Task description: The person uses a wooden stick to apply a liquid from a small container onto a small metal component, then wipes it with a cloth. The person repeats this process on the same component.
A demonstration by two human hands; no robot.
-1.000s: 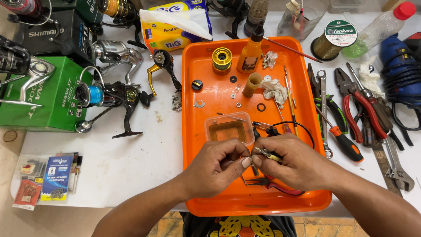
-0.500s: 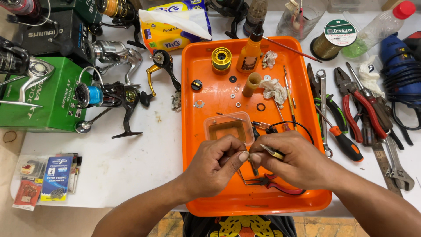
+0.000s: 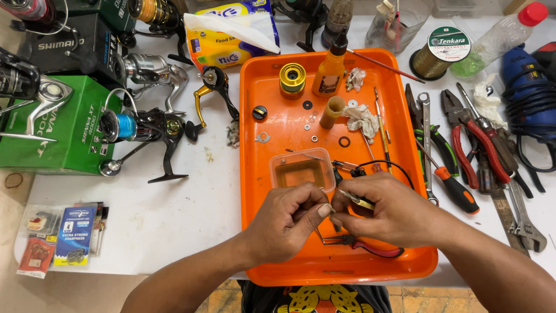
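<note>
Both hands meet over the near half of an orange tray [image 3: 260, 174]. My left hand [image 3: 284, 223] pinches a small metal part between thumb and forefinger; the part is mostly hidden by my fingers. My right hand [image 3: 388, 211] grips a small yellow-tipped metal tool [image 3: 356, 200] whose point meets that part. Just beyond my knuckles stands a clear square plastic tub [image 3: 301, 169] with brownish liquid. Red-handled pliers [image 3: 362, 244] lie on the tray under my hands.
The tray also carries a gold spool [image 3: 293, 79], an orange oil bottle [image 3: 330, 68], washers and rag scraps. Fishing reels [image 3: 145, 124] and a green box [image 3: 72, 124] stand left. Pliers, wrenches and a screwdriver [image 3: 452, 185] lie right, with a blue drill [image 3: 530, 87].
Both hands have shifted slightly and their fingertips have pressed closer together around the small part; the tool's tip has tilted a little. Nothing else has moved.
</note>
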